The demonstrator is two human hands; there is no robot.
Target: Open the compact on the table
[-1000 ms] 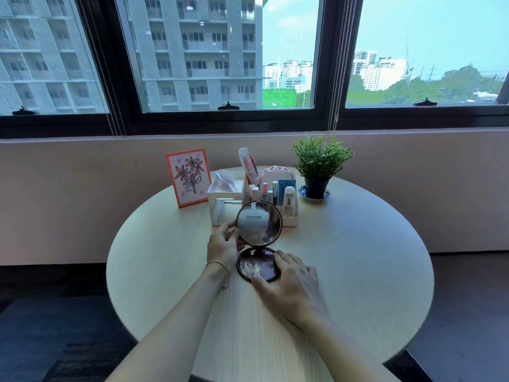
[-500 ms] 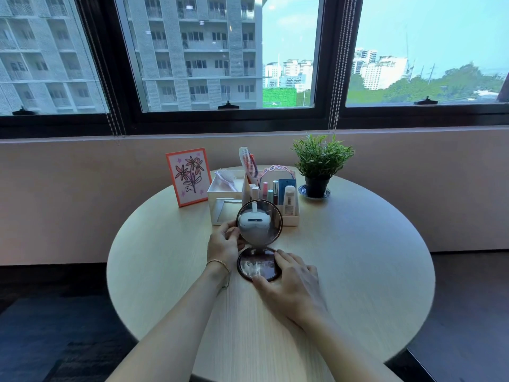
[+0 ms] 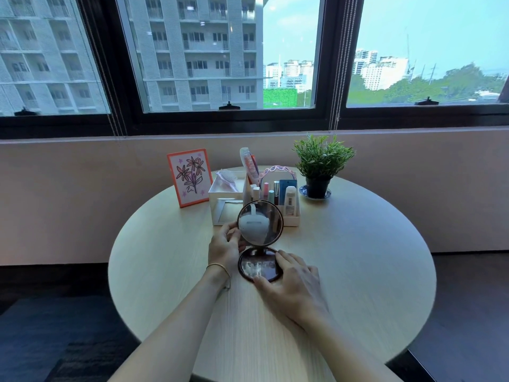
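Note:
A round dark-brown compact [image 3: 260, 264] stands open in the middle of the round pale wooden table [image 3: 358, 271]. Its base lies flat with a mirror facing up. Its lid [image 3: 260, 223] stands upright and its mirror faces me. My left hand [image 3: 224, 248] holds the left edge of the lid between thumb and fingers. My right hand [image 3: 292, 282] rests on the table with its fingers curled around the right and near rim of the base.
Behind the compact stands a white organizer [image 3: 225, 194] with combs, a brush and several cosmetic tubes. A framed flower picture [image 3: 190, 177] stands at the back left. A small potted plant [image 3: 321, 166] on a saucer is at the back right. Windows lie beyond.
The lid has tipped a little further back, so its mirror shows a slightly different reflection. Both hands keep their places on the compact.

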